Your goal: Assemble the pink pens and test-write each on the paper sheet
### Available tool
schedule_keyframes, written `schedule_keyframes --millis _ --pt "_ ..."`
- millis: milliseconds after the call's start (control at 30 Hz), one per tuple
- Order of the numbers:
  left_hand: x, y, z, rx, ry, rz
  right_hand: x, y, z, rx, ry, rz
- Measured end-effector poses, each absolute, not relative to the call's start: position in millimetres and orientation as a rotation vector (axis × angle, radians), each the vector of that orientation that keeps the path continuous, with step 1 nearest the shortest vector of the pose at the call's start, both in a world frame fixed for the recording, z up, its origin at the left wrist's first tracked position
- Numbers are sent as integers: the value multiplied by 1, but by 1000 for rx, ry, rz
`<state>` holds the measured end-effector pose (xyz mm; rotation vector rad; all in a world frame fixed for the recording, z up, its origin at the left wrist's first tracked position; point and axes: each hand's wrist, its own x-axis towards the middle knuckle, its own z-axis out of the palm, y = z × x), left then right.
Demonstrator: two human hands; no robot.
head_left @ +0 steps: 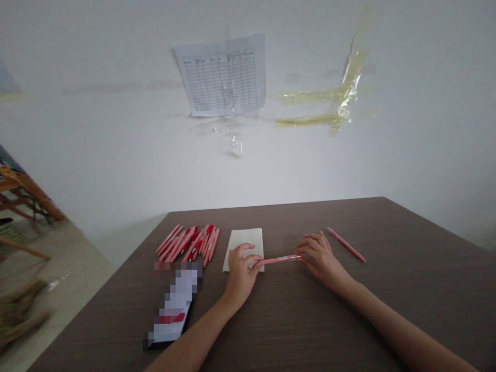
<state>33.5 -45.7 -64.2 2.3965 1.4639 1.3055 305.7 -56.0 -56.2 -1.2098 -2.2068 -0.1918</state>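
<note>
Between my two hands a pink pen [282, 259] is held crosswise, just above the table. My left hand [242, 268] pinches one end of it, over the lower right part of a small white notepad [246, 236]. The pen's other end is in the fingers of my right hand [318, 258]. A shiny clear strip shows along the pen near the right fingers; I cannot tell if it is a wrapper or a clip. A second pink pen [346, 245] lies slanted to the right of my right hand.
Pink and red pens [188, 244] lie in a loose pile at the table's left. Nearer me is a blurred-out phone-like object [174, 310]. The brown table [310, 320] meets a white wall holding a taped printed sheet [227, 77]. Wooden furniture [31, 191] stands at far left.
</note>
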Motion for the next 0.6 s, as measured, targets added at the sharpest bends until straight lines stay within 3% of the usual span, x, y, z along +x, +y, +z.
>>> schedule_keyframes --millis 600 --pt "34 -44 -69 2413 1511 1258 302 -56 -58 -1215 -2244 -103"
